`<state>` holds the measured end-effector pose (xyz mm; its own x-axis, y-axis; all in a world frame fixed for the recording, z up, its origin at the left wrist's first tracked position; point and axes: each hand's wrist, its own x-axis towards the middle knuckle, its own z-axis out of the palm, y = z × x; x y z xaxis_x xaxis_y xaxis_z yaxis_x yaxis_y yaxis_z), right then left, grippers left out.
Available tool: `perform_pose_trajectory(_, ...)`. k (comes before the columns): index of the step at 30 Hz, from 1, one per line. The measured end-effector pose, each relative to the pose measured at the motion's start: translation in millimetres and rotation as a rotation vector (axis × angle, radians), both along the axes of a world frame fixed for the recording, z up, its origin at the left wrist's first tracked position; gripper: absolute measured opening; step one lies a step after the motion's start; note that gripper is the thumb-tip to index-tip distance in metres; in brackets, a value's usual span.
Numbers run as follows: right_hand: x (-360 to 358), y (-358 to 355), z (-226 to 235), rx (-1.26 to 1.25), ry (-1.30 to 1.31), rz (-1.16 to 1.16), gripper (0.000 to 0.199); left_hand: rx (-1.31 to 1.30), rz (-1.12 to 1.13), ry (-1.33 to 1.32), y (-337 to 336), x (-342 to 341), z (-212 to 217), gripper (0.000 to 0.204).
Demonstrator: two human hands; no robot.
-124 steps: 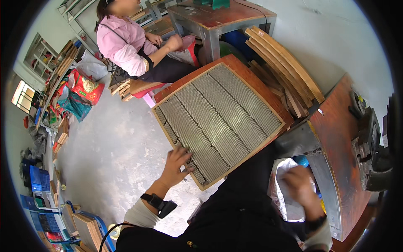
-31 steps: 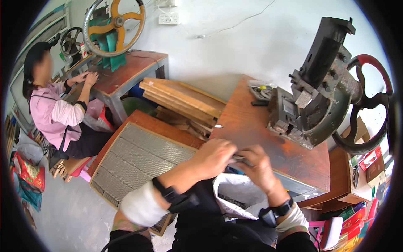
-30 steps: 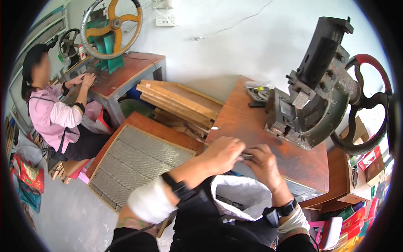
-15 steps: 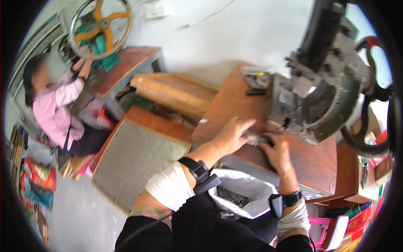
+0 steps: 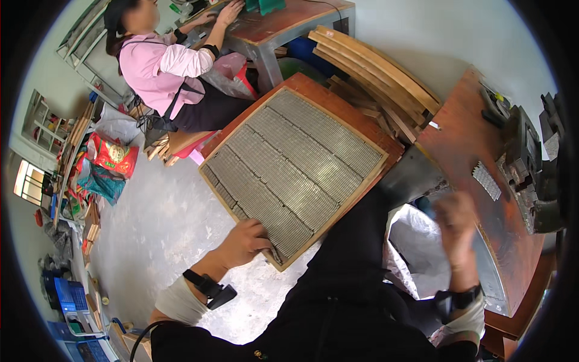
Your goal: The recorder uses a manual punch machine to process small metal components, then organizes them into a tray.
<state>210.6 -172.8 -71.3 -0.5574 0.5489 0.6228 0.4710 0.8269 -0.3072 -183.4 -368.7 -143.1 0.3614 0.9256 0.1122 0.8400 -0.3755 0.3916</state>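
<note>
A wood-framed tray is packed with rows of small greyish metal pieces. My left hand is at its nearest corner, fingers curled and closed against the end of a row; what they pinch is hidden. Blurred by motion, my right hand is raised over an open white sack beside the worktable, and its fingers cannot be made out. On the reddish-brown worktable, a light, toothed metal piece lies apart from both hands, close to the base of a press machine.
Long wooden boards lean behind the tray. A co-worker in a pink top sits at another table, far left. Bags and wood pieces line the left wall, with blue crates nearer.
The view has swung left toward the tray. My hands, together around a metal piece by the press before, are now apart: the left at the tray corner, the right above the sack.
</note>
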Motion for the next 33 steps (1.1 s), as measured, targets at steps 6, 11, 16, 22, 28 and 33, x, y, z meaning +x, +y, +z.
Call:
perform_pose_trajectory(6, -123, -52, -60, -0.156, -0.209, 0.720, 0.014, 0.003, -0.241, 0.172, 5, 6, -30, 0.014)
perform_pose_trajectory(11, -131, -57, -73, -0.191, -0.225, 0.666, 0.015, 0.157, -0.494, 0.249, 5, 4, -39, 0.009)
perform_pose_trajectory(16, -114, -54, -80, -0.257, -0.236, 0.520, 0.013, 0.076, -0.455, 0.297, 9, 4, -37, 0.004)
perform_pose_trajectory(22, -104, -49, -83, -0.285, -0.243, 0.453, 0.013, 0.042, -0.389, 0.327, 9, 8, -31, 0.007)
perform_pose_trajectory(28, -91, -49, -88, -0.305, -0.248, 0.394, 0.016, -0.024, -0.261, 0.094, 14, 4, -22, 0.014)
perform_pose_trajectory(33, -101, -55, -81, -0.484, -0.231, 0.453, 0.041, -0.186, 0.128, -0.338, 26, 10, -8, 0.028)
